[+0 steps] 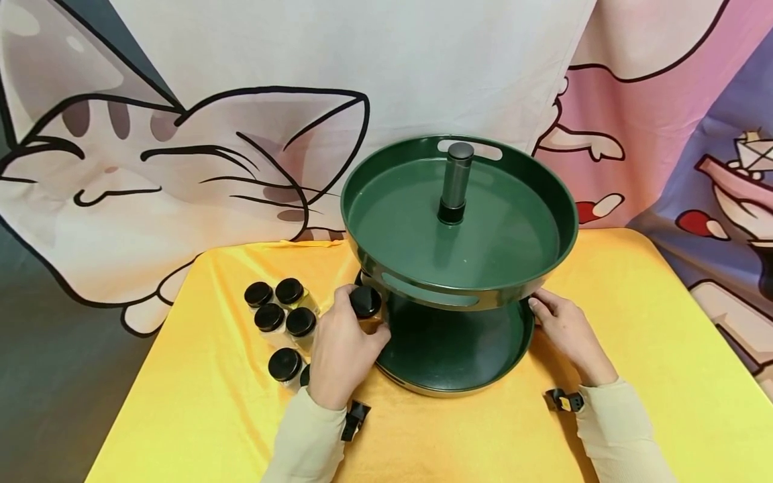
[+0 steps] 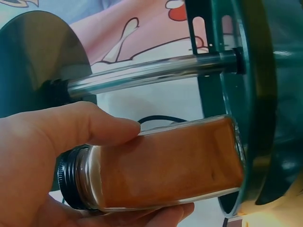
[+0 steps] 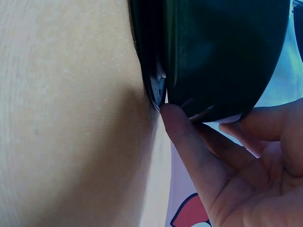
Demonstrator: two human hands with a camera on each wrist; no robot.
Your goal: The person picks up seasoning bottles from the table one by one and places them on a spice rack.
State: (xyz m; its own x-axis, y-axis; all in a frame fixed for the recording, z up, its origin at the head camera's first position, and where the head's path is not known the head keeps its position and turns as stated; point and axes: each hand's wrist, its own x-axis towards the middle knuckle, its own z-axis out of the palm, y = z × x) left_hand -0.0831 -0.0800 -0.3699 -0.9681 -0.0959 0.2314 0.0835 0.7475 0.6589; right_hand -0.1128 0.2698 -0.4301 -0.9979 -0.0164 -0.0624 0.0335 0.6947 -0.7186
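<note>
My left hand [image 1: 347, 349] grips a square glass spice jar [image 2: 165, 165] with a black screw lid and orange-brown powder inside. In the head view the jar is upright, at the left side of a two-tier green tray [image 1: 423, 369], between its levels. The jar's base is near the lower tier; whether it touches is unclear. At the right side, my right hand [image 1: 568, 329] holds the lower tier's edge between thumb and fingers, partly hidden under the upper tier [image 1: 507, 228]. Behind my left fingers another dark lid [image 1: 360, 277] shows partly.
Several spice jars with black lids [image 1: 285, 364] stand left of my left hand on the yellow tablecloth [image 1: 199, 402]. A metal post [image 1: 455, 184] rises through the upper tier. Behind the table hangs a cartoon-printed cloth [image 1: 423, 67].
</note>
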